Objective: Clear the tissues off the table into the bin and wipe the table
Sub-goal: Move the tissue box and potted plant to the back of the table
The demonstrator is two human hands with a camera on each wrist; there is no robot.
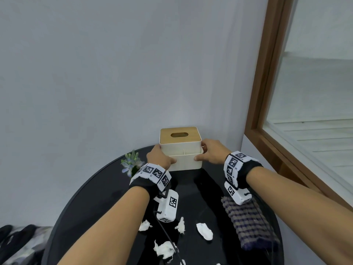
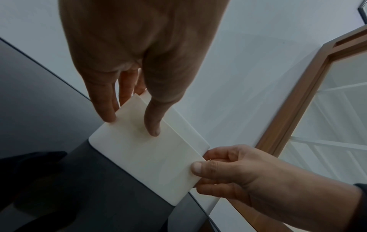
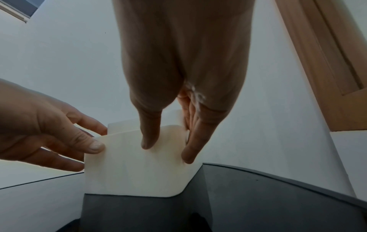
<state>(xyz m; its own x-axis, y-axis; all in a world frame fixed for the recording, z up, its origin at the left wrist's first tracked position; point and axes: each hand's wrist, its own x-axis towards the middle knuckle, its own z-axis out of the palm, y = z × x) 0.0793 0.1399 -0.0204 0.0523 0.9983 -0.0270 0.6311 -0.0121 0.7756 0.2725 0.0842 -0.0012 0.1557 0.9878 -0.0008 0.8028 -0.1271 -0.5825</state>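
Two hands clasp the cream tissue box (image 1: pixel 184 159) from either side at the far edge of the round black table (image 1: pixel 95 190). The left hand (image 1: pixel 159 156) has its thumb laid on the box's front face and its fingers (image 2: pixel 103 108) wrapped round the left side; the right hand (image 1: pixel 211 153) mirrors it, thumb on the front near the right corner and fingers (image 3: pixel 191 141) curled round the right side. Both hands are clamped on the box, which stands upright on the tabletop close to the wall, its wooden lid (image 1: pixel 179 135) with an oval slot on top and an open front compartment below the lid.

Nearer the person, several crumpled white tissues (image 1: pixel 204 230) lie scattered on the dark surface, well apart from the box: one (image 1: pixel 144 225) by the left forearm, one (image 1: pixel 181 225) in the middle, and a larger wad (image 1: pixel 164 249) closer in. A folded checked cloth (image 1: pixel 248 222) lies on the table's right side, beneath the right wrist. A small sprig of pale blue flowers (image 1: pixel 130 163) stands just left of the left hand. A wooden window frame (image 1: pixel 261 104) runs along the right.
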